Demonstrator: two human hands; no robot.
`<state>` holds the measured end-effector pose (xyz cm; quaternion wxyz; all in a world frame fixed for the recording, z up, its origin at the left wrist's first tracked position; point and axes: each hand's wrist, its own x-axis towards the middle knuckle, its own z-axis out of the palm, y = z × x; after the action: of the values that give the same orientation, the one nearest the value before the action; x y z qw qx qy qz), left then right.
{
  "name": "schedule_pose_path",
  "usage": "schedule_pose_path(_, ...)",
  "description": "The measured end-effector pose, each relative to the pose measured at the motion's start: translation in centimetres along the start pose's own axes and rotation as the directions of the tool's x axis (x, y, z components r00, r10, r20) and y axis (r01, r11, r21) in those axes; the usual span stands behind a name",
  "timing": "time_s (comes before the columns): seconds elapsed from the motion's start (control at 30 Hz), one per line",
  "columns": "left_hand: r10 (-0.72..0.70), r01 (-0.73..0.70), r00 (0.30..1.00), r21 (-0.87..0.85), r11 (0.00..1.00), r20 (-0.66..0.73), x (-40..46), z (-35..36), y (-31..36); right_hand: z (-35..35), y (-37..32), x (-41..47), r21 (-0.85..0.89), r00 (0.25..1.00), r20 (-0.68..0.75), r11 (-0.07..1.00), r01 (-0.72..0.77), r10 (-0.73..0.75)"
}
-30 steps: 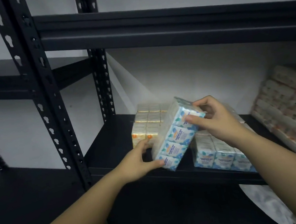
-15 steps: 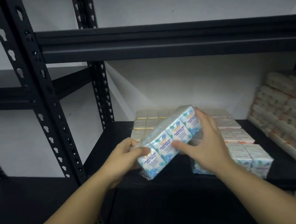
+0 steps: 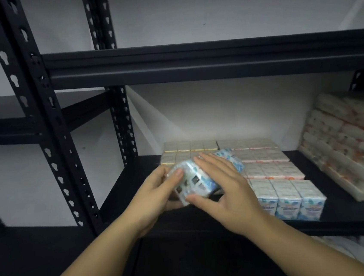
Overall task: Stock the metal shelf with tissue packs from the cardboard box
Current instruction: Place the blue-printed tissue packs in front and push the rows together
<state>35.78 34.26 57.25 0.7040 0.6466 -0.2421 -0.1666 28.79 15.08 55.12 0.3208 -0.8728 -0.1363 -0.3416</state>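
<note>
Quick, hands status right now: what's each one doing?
Left hand: grips the left end of the blue tissue pack.
Right hand: open, fingers straight, pressing on top of that pack.

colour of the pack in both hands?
White with blue print, on the tissue pack; head view, slightly blurred.

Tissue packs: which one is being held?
The blue-printed pack between the left hand and right hand; the others rest untouched on the shelf.

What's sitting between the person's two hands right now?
In the head view, a plastic-wrapped blue-and-white tissue pack lies between them: the left hand grips its left end, and the right hand lies across its top with fingers straight.
</note>
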Motion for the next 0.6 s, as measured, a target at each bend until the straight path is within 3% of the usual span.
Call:
schedule_pose_path(0.07,0.057,-0.058,0.998,-0.042,0.997,-0.008,0.2,-0.1,-0.3,-0.8,-0.6,0.3,0.148,0.997,-0.054,0.988,-0.044,0.052)
schedule_pose_path(0.17,0.186,-0.185,0.982,0.040,0.982,-0.031,0.4,-0.3,-0.8,-1.8,-1.5,0.6,0.424,0.985,-0.058,0.898,-0.121,0.161)
schedule_pose_path(0.3,0.288,-0.277,0.958,0.217,0.936,-0.017,0.4,-0.4,-2.1,-2.4,-2.2,0.5,0.582,0.966,-0.007,0.787,-0.207,0.259)
schedule_pose_path(0.5,0.159,-0.194,0.974,0.234,0.953,0.160,-0.3,0.4,-2.8,-2.4,-2.1,0.2,0.736,0.917,0.014,0.616,-0.280,0.399)
schedule_pose_path(0.6,0.132,-0.160,0.982,0.218,0.963,0.136,-0.6,1.1,-2.6,-2.2,-1.7,0.2,0.812,0.883,0.101,0.474,-0.339,0.458)
